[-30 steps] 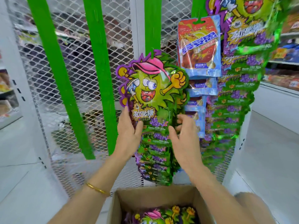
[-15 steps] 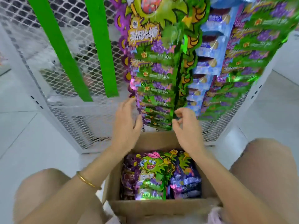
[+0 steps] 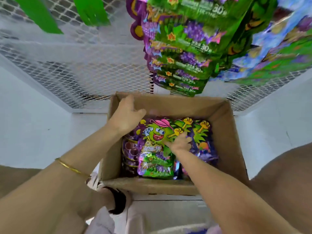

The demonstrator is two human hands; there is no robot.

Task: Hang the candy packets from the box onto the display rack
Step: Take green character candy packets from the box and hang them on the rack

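Bright, even light; motion blur smears the hanging packets [image 3: 194, 48], and wide-angle distortion bends the edges.

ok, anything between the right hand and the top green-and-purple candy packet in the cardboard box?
Nothing visible. The right hand touches the green-and-purple candy packet atop the pile in the open brown cardboard box; the left hand is over its far-left corner.
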